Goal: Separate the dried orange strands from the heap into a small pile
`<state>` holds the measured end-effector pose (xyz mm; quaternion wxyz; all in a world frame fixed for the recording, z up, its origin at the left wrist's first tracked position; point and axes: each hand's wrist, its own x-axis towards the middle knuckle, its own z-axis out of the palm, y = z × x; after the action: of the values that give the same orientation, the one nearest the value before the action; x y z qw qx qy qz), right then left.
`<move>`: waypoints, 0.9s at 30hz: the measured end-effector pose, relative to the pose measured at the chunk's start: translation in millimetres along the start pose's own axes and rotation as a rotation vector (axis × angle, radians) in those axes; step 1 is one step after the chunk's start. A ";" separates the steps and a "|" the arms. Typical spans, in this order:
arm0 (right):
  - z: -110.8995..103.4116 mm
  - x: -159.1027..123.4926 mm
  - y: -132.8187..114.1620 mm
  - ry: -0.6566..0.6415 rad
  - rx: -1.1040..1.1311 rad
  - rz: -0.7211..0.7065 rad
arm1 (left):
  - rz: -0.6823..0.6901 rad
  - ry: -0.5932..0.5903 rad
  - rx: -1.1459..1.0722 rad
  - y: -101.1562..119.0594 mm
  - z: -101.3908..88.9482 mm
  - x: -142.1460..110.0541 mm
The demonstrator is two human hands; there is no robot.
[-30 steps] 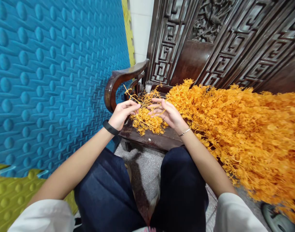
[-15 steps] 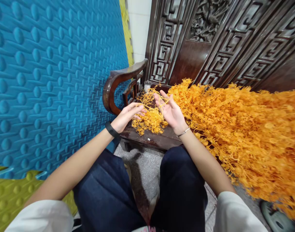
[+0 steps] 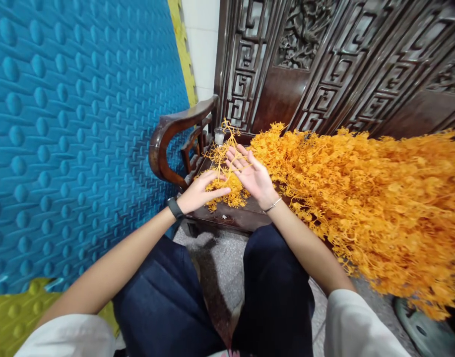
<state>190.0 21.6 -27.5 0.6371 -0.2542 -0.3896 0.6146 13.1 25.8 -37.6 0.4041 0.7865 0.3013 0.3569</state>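
My left hand (image 3: 200,192), with a black band at the wrist, rests on a small heap of orange plastic sprigs (image 3: 227,191) on the dark wooden bench seat (image 3: 236,219); its fingers pinch a thin orange stem. My right hand (image 3: 249,173), a thin bracelet at the wrist, is raised palm-up with fingers spread, and an orange branched sprig (image 3: 227,144) lies across them and stands up past the fingertips. A very large pile of the same orange sprigs (image 3: 364,198) covers the bench to the right.
A blue studded foam mat (image 3: 74,124) fills the left side, with a yellow-green piece (image 3: 11,317) below. The bench's curved armrest (image 3: 171,134) and carved wooden back (image 3: 324,64) stand behind. A small clear cup (image 3: 220,136) sits by the armrest. My knees in dark trousers are below.
My right hand has turned palm-up and lifted the sprig toward the bench back. My left hand has dropped onto the small heap. The view shifted slightly right.
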 end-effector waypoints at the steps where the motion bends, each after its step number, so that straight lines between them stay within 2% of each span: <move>1: 0.6 -0.2 2.7 -0.010 0.012 0.002 | 0.012 0.005 0.014 -1.0 4.5 2.1; 7: -5.6 -0.3 3.4 -0.034 -0.035 -0.075 | -0.038 0.160 -0.244 -8.2 26.9 28.3; 11: -14.9 -0.7 -5.3 0.045 -0.126 -0.127 | -0.112 0.236 -0.420 -10.8 24.6 52.8; 13: -19.1 -0.7 -6.2 0.115 -0.185 -0.113 | -0.097 0.266 -0.442 -12.0 19.9 66.6; 16: -23.4 0.1 -1.1 0.241 -0.276 -0.099 | -0.045 0.368 -0.363 -16.1 12.9 90.5; 18: -23.8 0.4 4.9 0.263 -0.364 -0.112 | -0.040 0.434 -0.266 -21.6 9.0 107.7; 23: -15.3 -4.2 18.1 0.160 -0.618 -0.219 | -0.059 0.478 -0.140 -44.0 0.3 147.4; 27: -6.7 -8.2 24.5 0.096 -0.798 -0.207 | -0.112 0.482 -0.053 -64.1 -4.8 174.1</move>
<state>181.6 17.4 -52.4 0.5644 -0.4690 -0.5908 0.3354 95.4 192.1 -34.8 0.3601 0.6500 0.4225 0.5190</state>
